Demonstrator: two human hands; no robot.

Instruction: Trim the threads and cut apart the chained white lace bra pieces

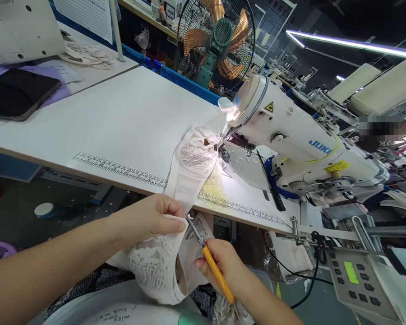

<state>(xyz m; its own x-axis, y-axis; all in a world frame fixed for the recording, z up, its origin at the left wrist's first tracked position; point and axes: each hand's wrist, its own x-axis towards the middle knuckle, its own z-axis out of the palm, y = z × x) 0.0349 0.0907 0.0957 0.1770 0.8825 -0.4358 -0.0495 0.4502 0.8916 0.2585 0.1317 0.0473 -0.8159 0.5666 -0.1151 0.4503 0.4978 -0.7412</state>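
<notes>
My left hand (pixel 155 219) pinches the edge of a white lace bra (pixel 152 266) that hangs over my lap in front of the table edge. In my right hand (pixel 221 262) is an orange-handled seam ripper (pixel 218 275), its slim metal tip touching or close to the fabric edge beside my left fingertips. Another lace cup (pixel 198 155) lies on the table near the sewing machine needle, and a white band runs from it down to my left hand. Whether both lace parts are one piece I cannot tell.
A white sewing machine (pixel 291 131) stands on the white table (pixel 131 113) at the right. Black tweezers (pixel 274 189) lie beside it. A control panel (pixel 355 275) is at lower right, a phone (pixel 20 92) at left, and a fan (pixel 219 40) behind.
</notes>
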